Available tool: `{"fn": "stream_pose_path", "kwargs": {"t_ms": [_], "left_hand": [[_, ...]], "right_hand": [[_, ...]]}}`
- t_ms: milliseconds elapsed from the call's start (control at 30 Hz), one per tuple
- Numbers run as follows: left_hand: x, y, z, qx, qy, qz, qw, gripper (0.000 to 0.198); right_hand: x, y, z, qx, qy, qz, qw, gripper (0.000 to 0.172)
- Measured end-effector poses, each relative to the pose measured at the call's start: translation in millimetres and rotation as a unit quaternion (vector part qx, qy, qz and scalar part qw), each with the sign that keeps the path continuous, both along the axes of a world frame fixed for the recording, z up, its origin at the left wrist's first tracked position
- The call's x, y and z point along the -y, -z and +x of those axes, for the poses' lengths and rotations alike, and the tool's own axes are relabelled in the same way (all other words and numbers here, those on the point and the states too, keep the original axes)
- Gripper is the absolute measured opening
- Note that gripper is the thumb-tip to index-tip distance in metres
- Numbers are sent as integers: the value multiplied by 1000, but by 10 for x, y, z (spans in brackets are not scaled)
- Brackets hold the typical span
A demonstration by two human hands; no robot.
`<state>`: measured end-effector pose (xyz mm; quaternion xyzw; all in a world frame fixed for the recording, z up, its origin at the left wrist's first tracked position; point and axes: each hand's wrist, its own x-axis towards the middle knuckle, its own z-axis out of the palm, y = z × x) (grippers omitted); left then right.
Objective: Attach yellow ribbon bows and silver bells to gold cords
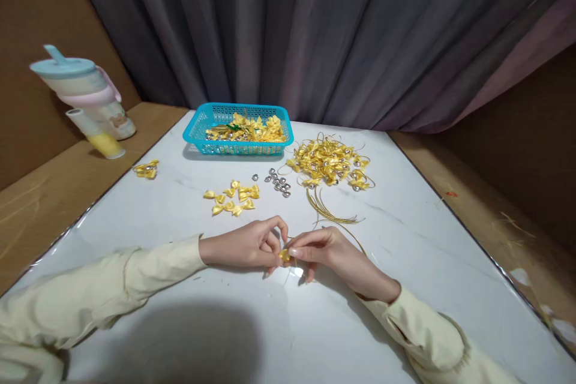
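Both my hands pinch one small yellow satin ribbon bow (284,255) between them.

My left hand (245,246) and my right hand (330,254) meet fingertip to fingertip, thumbs and forefingers closed tight on the bow, which sits low over the white marbled table top (405,240). A single thin gold cord (355,239) curves away from the grip past my right hand. Just beyond my left fingers lies a scatter of loose yellow bows (231,197). Straight ahead of the grip are small silver beads (278,182), and beyond my right hand a bundle of gold cords (326,207). Farther off is a heap of yellow bows with gold loops (328,162). Farthest ahead, a turquoise plastic basket (198,126) holds more bows.
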<state>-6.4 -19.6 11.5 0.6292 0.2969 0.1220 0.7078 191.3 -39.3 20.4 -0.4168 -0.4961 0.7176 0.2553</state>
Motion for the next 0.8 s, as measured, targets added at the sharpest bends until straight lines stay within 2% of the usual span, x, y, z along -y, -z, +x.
{"fn": "stream_pose_path", "kwargs": {"t_ms": [133, 267, 367, 500, 600, 700, 800], "left_hand": [[-12, -26, 12, 6, -15, -12, 1000, 29], [-33, -52, 19, 45, -42, -73, 995, 25], [-47, -60, 26, 23, -52, -98, 994, 21], [-52, -58, 51, -13, -68, -93, 993, 41], [-40, -25, 54, -4, -75, -89, 993, 53], [0, 30, 25, 27, -114, -44, 992, 44], [61, 70, -13, 48, -139, 76, 986, 31]], "right_hand": [[5, -17, -18, 28, 4, 26, 999, 20], [-6, 7, -16, 19, 42, 33, 998, 22], [-16, 31, -4, 5, 72, 37, 997, 21], [-15, 50, 8, -5, 100, 67, 993, 20], [-9, 61, 9, -16, 119, 96, 988, 18], [0, 60, 12, -24, 132, 125, 983, 16], [8, 49, 17, -19, 137, 146, 980, 15]]}}
